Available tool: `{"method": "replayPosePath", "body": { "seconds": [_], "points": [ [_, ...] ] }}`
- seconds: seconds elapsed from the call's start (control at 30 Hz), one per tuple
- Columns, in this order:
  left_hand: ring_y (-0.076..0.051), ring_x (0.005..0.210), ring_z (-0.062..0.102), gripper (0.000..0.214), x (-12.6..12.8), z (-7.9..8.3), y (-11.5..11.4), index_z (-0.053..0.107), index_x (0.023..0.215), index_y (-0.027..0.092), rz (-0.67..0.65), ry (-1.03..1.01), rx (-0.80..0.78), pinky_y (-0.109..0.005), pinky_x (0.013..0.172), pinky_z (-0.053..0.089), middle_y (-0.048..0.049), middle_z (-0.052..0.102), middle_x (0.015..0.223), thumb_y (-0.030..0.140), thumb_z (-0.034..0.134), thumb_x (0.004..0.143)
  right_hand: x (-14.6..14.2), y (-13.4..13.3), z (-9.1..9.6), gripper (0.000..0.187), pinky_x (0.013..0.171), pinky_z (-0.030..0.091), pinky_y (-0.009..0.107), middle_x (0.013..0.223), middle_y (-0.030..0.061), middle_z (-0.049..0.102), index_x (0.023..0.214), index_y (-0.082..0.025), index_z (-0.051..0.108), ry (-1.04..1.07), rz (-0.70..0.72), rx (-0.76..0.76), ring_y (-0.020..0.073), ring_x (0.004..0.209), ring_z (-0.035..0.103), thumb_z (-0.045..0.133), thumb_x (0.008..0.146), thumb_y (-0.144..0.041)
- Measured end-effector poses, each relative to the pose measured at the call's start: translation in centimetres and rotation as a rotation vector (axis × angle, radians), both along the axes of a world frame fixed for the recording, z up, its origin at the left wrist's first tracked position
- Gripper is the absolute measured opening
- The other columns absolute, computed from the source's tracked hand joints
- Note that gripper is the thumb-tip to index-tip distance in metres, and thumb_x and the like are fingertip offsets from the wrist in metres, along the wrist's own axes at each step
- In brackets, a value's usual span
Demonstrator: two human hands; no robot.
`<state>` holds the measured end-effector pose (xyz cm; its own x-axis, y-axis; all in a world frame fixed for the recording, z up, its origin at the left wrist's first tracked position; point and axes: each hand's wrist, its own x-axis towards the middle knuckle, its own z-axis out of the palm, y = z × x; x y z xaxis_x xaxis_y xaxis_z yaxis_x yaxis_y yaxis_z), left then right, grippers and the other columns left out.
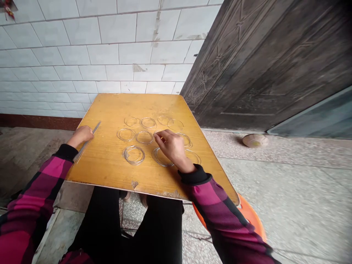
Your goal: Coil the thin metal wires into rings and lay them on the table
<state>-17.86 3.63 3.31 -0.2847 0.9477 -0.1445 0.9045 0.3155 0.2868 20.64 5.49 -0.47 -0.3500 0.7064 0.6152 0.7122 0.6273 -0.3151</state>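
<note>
While the person sat at a yellow varnished wooden worktop point(104, 172), both bare hands rested on it. The left hand point(80, 136) was closed around one bundle of straight, thin silver wires point(85, 145), which ran diagonally past its near side, with their ends reaching over the worktop's left edge. The right hand point(172, 146) hung over the right of the group, its fingers point(157, 136) curled downward among the rings; whether they pinched anything, I could not tell.

Ten coiled silver wire rings point(134, 155) lay flat on the worktop in three rough rows between the hands: four in the far row, three in the middle and three in the near row. A further curved piece of wire showed at the right fingertips, too hidden to count with certainty. The near-right ring sat partly beneath the right wrist, close to the worktop's right edge.

Bare wood stretched between the left hand and the rings, and a broader bare strip lay beyond the far row. The near edge, chipped in places, ran just in front of both hands. Pink-and-black plaid sleeves point(41, 190) led to each hand, and an orange plastic rim point(250, 214) curved beneath the right forearm, past the worktop's near-right corner.
</note>
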Motion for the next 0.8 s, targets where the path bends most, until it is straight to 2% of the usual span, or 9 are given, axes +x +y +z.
{"method": "replayPosePath", "body": {
  "seconds": [0.13,0.2,0.3,0.37,0.43,0.53,0.63,0.7,0.8],
  "points": [
    [-0.019,0.063,0.060,0.016,0.8,1.0,-0.6,0.058,0.050,0.018,0.048,-0.058,0.014,-0.027,0.058,0.039,-0.0052,0.063,0.057,0.013,0.065,0.063,0.1,0.1,-0.1,0.034,0.059,0.041,0.027,0.077,0.0081,0.070,0.082,-0.017,0.070,-0.005,0.013,0.008,0.0178,0.065,0.064,0.047,0.099,-0.036],
    [-0.013,0.057,0.056,0.014,1.6,1.8,-1.1,0.059,0.055,0.017,0.028,-0.239,0.042,-0.024,0.055,0.038,-0.0038,0.066,0.062,0.012,0.060,0.069,0.1,0.1,-0.2,0.033,0.059,0.043,0.028,0.076,0.0081,0.070,0.082,-0.017,0.070,0.007,0.035,0.017,0.0179,0.064,0.064,0.048,0.098,-0.035],
    [-0.008,0.052,0.052,0.011,3.4,3.0,-1.7,0.060,0.063,0.015,0.006,-0.816,0.122,-0.021,0.052,0.038,-0.0035,0.067,0.066,0.008,0.061,0.071,-0.3,-0.2,-0.4,0.027,0.061,0.047,0.029,0.079,0.0085,0.070,0.089,-0.016,0.070,0.044,0.108,0.049,0.0184,0.066,0.065,0.050,0.098,-0.031],
    [-0.008,0.052,0.053,0.008,5.5,3.6,-1.8,0.062,0.071,0.014,-0.009,-1.167,0.146,-0.019,0.052,0.041,-0.0030,0.066,0.065,0.007,0.066,0.071,-0.8,-0.7,-0.5,0.021,0.065,0.052,0.030,0.084,0.0091,0.071,0.102,-0.016,0.068,0.088,0.178,0.085,0.0190,0.072,0.067,0.051,0.099,-0.028],
    [-0.008,0.054,0.056,0.010,8.2,3.6,-1.8,0.064,0.077,0.012,-0.033,-1.445,0.155,-0.018,0.053,0.044,-0.0033,0.066,0.067,0.005,0.068,0.072,-1.3,-1.5,-0.5,0.024,0.072,0.056,0.033,0.093,0.0098,0.071,0.119,-0.018,0.063,0.132,0.270,0.123,0.0196,0.080,0.068,0.052,0.099,-0.025],
    [-0.006,0.054,0.057,0.012,12.8,2.7,-1.7,0.063,0.078,0.011,0.007,-1.779,0.103,-0.015,0.052,0.046,-0.0022,0.065,0.067,-0.001,0.064,0.076,-1.7,-2.4,-0.3,0.043,0.089,0.058,0.038,0.118,0.0115,0.067,0.142,-0.025,0.049,0.124,0.408,0.173,0.0220,0.108,0.066,0.053,0.099,-0.022],
    [-0.006,0.057,0.061,0.014,16.4,1.1,-1.5,0.063,0.077,0.010,0.041,-1.979,0.044,-0.013,0.056,0.050,-0.0022,0.065,0.069,-0.003,0.061,0.081,-1.6,-2.6,0.1,0.060,0.100,0.055,0.040,0.135,0.0093,0.061,0.152,-0.034,0.036,0.127,0.496,0.236,0.0222,0.125,0.060,0.056,0.097,-0.019],
    [-0.007,0.059,0.063,0.013,17.9,0.0,-1.4,0.062,0.078,0.011,0.019,-2.054,0.022,-0.015,0.057,0.052,-0.0013,0.065,0.069,-0.002,0.062,0.082,-1.3,-2.5,0.3,0.062,0.104,0.053,0.042,0.139,0.0075,0.060,0.151,-0.036,0.036,0.130,0.557,0.259,0.0219,0.131,0.056,0.057,0.097,-0.016],
    [-0.008,0.060,0.064,0.012,18.8,-1.0,-1.4,0.062,0.078,0.012,-0.023,-2.097,-0.004,-0.016,0.054,0.051,-0.0005,0.066,0.071,0.002,0.065,0.083,-0.9,-2.4,0.5,0.053,0.107,0.052,0.046,0.135,0.0062,0.065,0.146,-0.033,0.046,0.122,0.642,0.262,0.0216,0.136,0.052,0.056,0.097,-0.014]
  ]
}}
